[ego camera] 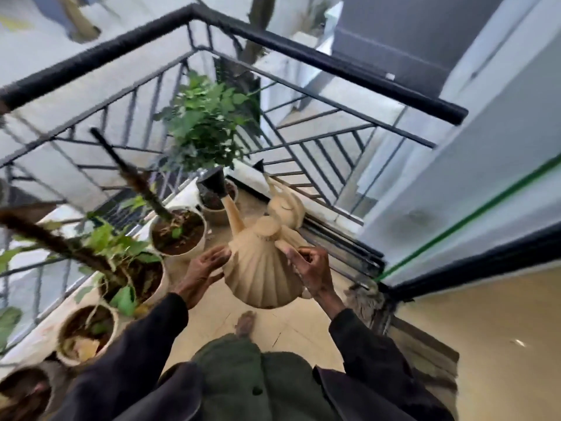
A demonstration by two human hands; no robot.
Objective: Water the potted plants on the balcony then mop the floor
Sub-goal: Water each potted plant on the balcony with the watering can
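I hold a beige ribbed watering can (261,268) in the air over the balcony floor. My right hand (309,268) grips its handle side and my left hand (203,271) presses flat against its left flank. Its long spout ends in a black rose (214,183) that hangs over the far cream pot (217,205) with the leafy green plant (206,123). A second beige watering can (287,208) stands on the floor behind. More cream pots (179,232) (142,278) (86,332) line the railing on the left.
A black metal railing (303,56) wraps the corner of the balcony. A grey mop head (364,302) with a green handle (473,217) leans at the sliding door track on the right. My bare foot (244,323) stands on the tan tiled floor (291,332).
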